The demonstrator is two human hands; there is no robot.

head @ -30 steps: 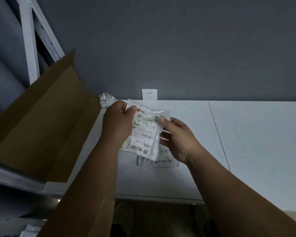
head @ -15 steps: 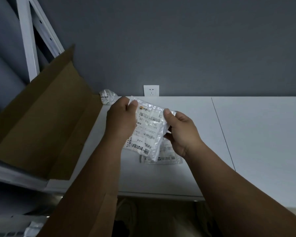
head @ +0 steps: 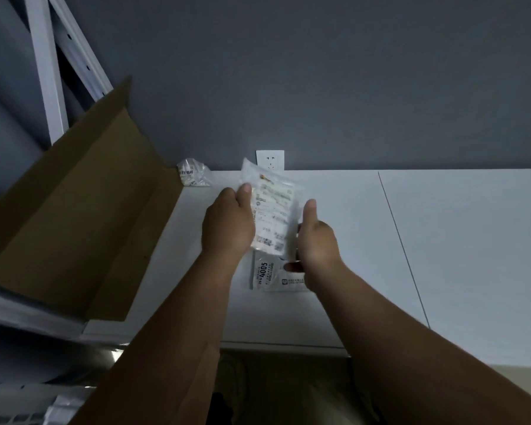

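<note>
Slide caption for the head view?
Left hand and right hand hold a labelled packet over a second packet on the white table.

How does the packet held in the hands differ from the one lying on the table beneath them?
The held packet is upright in the air, gripped at its sides by the left hand and right hand; the lying packet rests flat on the table. The held packet's label has fine print; the lying packet shows a bold 4005. Both are pale plastic bags with printed labels.
</note>
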